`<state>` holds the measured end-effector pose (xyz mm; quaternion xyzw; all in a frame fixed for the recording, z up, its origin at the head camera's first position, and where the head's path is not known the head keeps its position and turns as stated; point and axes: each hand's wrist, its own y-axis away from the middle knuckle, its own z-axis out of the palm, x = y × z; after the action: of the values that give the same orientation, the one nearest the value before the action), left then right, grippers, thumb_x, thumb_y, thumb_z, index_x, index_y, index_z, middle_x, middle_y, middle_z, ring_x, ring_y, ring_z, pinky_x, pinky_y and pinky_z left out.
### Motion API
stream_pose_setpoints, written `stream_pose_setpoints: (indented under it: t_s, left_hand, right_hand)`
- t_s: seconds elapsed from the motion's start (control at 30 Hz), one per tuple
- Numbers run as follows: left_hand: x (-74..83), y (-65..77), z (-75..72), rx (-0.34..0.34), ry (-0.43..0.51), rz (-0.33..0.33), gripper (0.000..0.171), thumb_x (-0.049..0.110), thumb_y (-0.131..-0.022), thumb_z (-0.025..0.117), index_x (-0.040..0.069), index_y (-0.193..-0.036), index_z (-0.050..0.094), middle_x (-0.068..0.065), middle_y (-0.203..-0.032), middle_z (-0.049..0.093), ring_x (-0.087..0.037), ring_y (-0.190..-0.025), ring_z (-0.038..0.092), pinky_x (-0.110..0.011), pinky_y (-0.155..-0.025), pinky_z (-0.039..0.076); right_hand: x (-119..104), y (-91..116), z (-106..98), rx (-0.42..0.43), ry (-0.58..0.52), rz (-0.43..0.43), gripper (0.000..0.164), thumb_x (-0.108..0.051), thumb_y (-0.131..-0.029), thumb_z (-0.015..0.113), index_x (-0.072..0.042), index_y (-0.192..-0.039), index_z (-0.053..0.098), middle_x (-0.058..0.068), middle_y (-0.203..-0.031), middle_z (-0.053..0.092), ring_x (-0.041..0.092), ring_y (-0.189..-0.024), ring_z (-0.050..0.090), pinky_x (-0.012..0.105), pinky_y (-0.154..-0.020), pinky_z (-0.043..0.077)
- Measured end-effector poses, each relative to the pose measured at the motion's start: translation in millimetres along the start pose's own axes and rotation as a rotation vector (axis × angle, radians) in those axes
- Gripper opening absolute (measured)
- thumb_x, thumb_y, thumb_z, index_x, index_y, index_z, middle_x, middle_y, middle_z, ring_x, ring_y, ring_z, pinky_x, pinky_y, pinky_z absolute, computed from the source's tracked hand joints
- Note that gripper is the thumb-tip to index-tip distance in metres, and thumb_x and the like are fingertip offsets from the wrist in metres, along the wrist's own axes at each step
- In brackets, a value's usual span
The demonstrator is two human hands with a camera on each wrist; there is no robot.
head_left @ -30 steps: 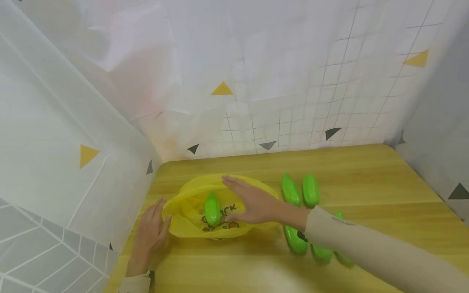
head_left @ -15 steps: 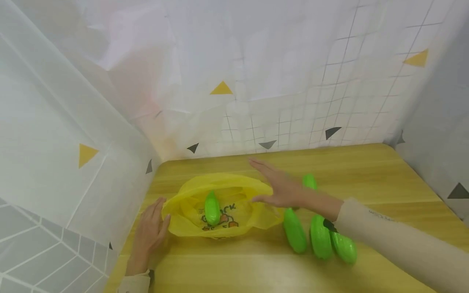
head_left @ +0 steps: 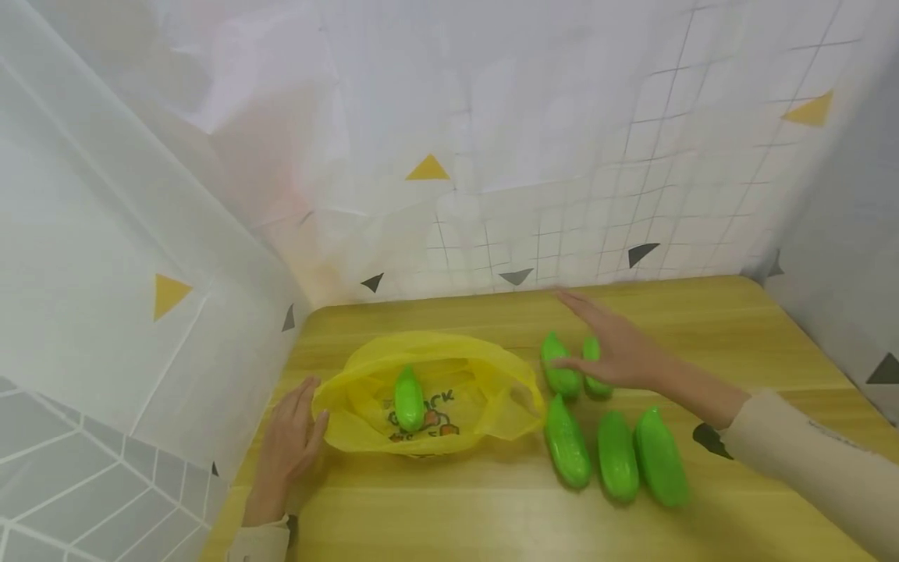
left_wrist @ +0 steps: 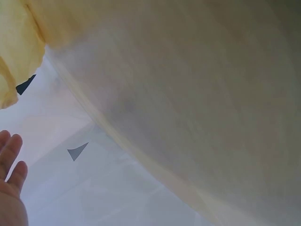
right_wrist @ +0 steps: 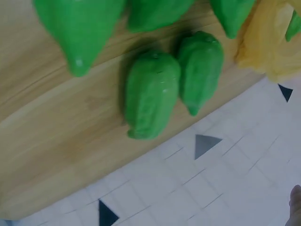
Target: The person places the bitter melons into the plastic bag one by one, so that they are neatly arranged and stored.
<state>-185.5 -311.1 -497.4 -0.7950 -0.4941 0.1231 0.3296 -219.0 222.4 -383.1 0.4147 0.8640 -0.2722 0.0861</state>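
A yellow plastic bag (head_left: pixel 509 402) lies with its mouth spread, a glossy green cucumber-like vegetable (head_left: pixel 409 402) inside over printed lettering. At the bag's left edge, my left hand (head_left: pixel 286 437) keeps its fingers extended, fingertips right at the rim; the left wrist view catches its fingers (left_wrist: pixel 10 153) at the border. My right hand (head_left: pixel 625 351) is over the back pair of green vegetables (head_left: pixel 560 367), thumb and fingers spread, holding nothing. Closer to me lie several more of them, among them a front-left one (head_left: pixel 567 445) and a front-right one (head_left: pixel 660 460).
A wooden table (head_left: pixel 449 515) carries everything. White patterned sheets (head_left: pixel 492 117) stand behind it, and another sheet (head_left: pixel 140 195) rises along the left side. The bag's right edge lies close to the nearest green vegetables.
My right hand has come out of the bag's mouth and moved right, over the back green vegetables, fingers spread throughout. The left hand and the vegetable in the bag have stayed in place.
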Motion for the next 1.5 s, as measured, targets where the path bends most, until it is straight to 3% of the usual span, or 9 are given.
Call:
stream_pose_setpoints:
  t_s: [0.27,0.67,1.17,1.5]
  left_hand:
    - [0.5,-3.1,-1.5,-0.012,0.01,-0.012,0.053,0.015,-0.089,0.06,-0.009,-0.135,0.05,-0.027,-0.135,0.055,-0.043,-0.119,0.053,-0.059,-0.1,0.042]
    - [0.6,-1.5,-0.8,-0.006,0.01,-0.023,0.053,0.015,-0.089,0.059,-0.008,-0.136,0.05,-0.026,-0.136,0.055,-0.044,-0.118,0.054,-0.061,-0.098,0.043]
    - [-0.4,-0.3,1.3,0.002,0.009,-0.015,0.053,0.014,-0.088,0.06,-0.008,-0.134,0.051,-0.026,-0.134,0.055,-0.043,-0.117,0.054,-0.061,-0.095,0.044]
    - [0.7,-0.3,0.4,-0.009,0.005,-0.014,0.054,0.016,-0.088,0.061,-0.009,-0.134,0.051,-0.026,-0.135,0.055,-0.043,-0.119,0.053,-0.06,-0.098,0.043]
  right_hand:
    - [33.5,28.2,1.0,0.028,0.044,0.046,0.096,-0.036,-0.078,0.081,0.002,-0.151,0.031,0.022,-0.155,0.033,0.047,-0.136,0.038,0.064,-0.105,0.037]
    - [85.8,70.8,44.2,-0.046,-0.001,0.093,0.099,-0.042,-0.076,0.082,0.009,-0.146,0.034,0.029,-0.151,0.034,0.051,-0.134,0.036,0.068,-0.104,0.034]
    - [100.7,83.9,66.8,-0.064,0.013,0.096,0.101,-0.042,-0.075,0.082,0.011,-0.146,0.032,0.031,-0.152,0.031,0.051,-0.135,0.035,0.068,-0.105,0.033]
    - [105.1,83.0,71.6,-0.081,-0.017,0.137,0.105,-0.041,-0.074,0.083,0.008,-0.15,0.027,0.029,-0.155,0.026,0.052,-0.137,0.032,0.068,-0.107,0.031]
